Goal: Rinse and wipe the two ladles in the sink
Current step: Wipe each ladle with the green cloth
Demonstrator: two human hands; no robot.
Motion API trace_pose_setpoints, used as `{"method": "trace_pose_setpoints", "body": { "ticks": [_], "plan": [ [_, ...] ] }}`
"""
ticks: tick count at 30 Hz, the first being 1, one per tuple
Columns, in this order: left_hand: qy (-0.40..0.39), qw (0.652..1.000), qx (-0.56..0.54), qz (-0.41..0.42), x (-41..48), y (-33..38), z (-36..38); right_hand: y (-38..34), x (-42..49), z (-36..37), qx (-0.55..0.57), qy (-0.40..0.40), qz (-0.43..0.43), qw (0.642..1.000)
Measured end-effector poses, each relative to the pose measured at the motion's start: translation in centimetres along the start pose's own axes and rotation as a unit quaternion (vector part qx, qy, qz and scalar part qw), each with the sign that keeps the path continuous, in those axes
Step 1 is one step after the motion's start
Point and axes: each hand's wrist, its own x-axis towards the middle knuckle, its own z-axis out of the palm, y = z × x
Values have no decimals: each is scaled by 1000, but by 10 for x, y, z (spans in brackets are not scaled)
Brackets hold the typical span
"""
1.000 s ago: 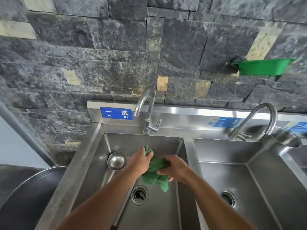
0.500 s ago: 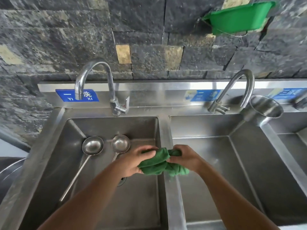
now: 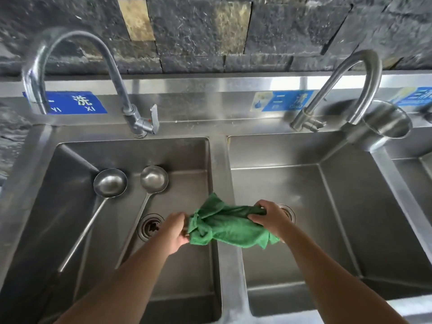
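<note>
A: Stainless steel all round. State the position of the green cloth.

B: It hangs above the divider between the two basins. The left hand pinches its left end. The right hand has its fingers curled over the bunched right end. Both grips are pressed onto the cloth, and neither is spread.

A: Location of the ladles?

B: Both lie in the left basin. The left ladle and the right ladle are side by side, near each other but not touching. Their bowls face up at the far end, close to the back wall.

A: Long axis?

B: Each handle runs from its bowl toward the near-left corner. The right ladle's handle passes just beside the drain.

A: Which hand is nearer?

B: The left hand. The right ladle's handle lies just to its left, across the drain. The right hand is over the right basin, well apart from both ladles.

A: Water?

B: No stream is visible at the left tap.

A: Assessment?

B: Neither ladle appears handled yet. The probable procedure is to free one grip from the cloth, reach left and close on a handle across its axis. The left hand has the shorter reach, and the right would keep the cloth.
</note>
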Motion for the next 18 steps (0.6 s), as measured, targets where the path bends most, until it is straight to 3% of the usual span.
{"method": "trace_pose_setpoints", "body": {
  "ticks": [4,7,10,15,18],
  "plan": [
    [-65,994,-40,-74,2,-10,2,12,16,13,-8,32,21,999],
    [-59,998,23,-15,9,-19,8,21,20,23,-43,29,48,998],
    [-4,999,47,11,18,-26,20,29,21,31,-54,48,78,994],
    [99,974,202,33,15,-29,35,26,22,48,61,59,105,991],
    [108,951,258,135,14,-26,41,27,17,63,177,44,129,975]
  ]
}}
